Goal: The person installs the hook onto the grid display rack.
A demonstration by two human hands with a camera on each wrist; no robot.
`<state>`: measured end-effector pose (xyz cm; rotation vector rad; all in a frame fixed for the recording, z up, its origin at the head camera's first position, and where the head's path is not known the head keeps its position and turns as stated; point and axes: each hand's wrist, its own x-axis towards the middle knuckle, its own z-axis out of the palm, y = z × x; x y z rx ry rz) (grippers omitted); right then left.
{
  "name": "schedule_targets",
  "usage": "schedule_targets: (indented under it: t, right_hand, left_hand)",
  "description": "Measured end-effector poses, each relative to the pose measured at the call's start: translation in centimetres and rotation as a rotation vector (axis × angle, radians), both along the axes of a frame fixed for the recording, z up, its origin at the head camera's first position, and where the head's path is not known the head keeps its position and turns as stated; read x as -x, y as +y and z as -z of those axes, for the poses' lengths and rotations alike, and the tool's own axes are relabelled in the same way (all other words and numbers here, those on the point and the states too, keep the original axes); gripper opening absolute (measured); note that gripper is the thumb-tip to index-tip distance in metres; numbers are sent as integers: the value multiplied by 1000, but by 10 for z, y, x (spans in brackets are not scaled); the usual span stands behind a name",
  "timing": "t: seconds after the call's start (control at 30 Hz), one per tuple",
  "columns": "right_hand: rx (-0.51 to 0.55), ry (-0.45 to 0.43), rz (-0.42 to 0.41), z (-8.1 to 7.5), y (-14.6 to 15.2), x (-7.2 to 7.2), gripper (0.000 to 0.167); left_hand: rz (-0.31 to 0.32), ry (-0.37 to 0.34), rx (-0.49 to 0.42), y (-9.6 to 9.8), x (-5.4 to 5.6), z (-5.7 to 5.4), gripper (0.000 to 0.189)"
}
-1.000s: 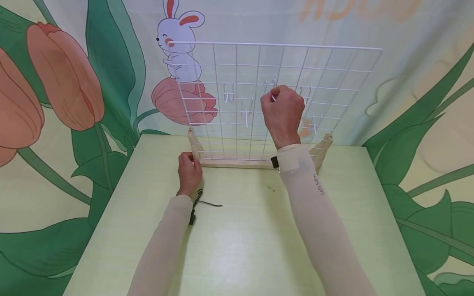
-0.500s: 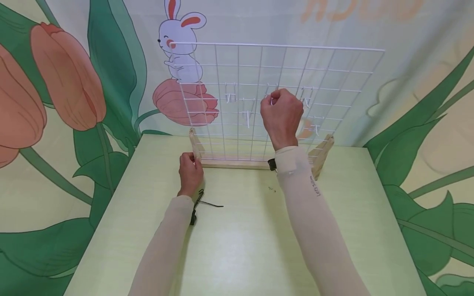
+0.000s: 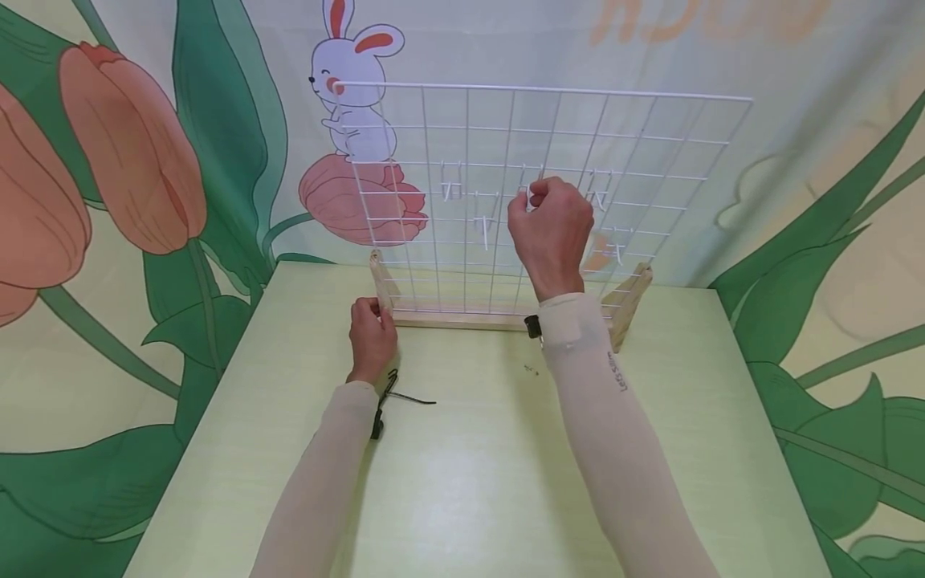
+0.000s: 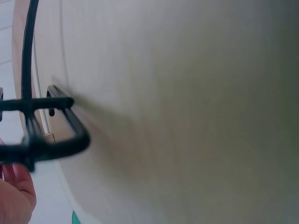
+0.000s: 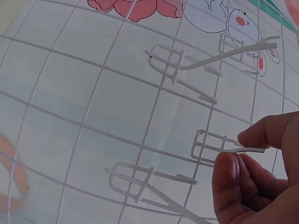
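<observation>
A white wire grid panel (image 3: 466,128) stands upright in a wooden base (image 3: 462,321). My right hand (image 3: 552,229) is raised in front of its middle. Thumb and fingers pinch the prong of a white wire hook (image 5: 210,145), whose back lies against the grid. Other white hooks, such as one wire hook (image 5: 166,63) and another hook (image 5: 128,182), hang on the grid around it. Low at the left end, my left hand (image 3: 372,341) holds the wooden side support (image 3: 381,277); its fingertips are partly hidden.
A black wire hook (image 3: 408,397) is beside the left wrist, large in the left wrist view; whether it touches the table is unclear. The pale green table (image 3: 470,482) extends toward me. Behind the grid hangs a printed cloth (image 3: 506,40) with a rabbit and tulips.
The right hand has come down slightly with the pinched hook, whose top now sits lower against the grid. My left hand stays at the wooden support. The head view has shifted a little.
</observation>
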<state>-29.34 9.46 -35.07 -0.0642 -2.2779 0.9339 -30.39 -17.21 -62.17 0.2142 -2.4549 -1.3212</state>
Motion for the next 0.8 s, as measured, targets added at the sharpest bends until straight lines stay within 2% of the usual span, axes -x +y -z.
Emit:
schedule_targets:
  t: [0.17,0.33,0.63,0.8]
  right_hand:
    - [-12,10,-20,4,3,-5,28]
    - [-30,50,-57,10,9,-17,33]
    - [-123,283,-194,24,18,-51,31]
    - [-186,336,-266,34,28,-72,33]
  left_hand:
    - [9,9,-1,2,3,2,25]
    - [20,19,-2,4,4,2,25]
    - [5,48,14,-4,3,5,23]
    - [13,43,0,-9,0,3,27]
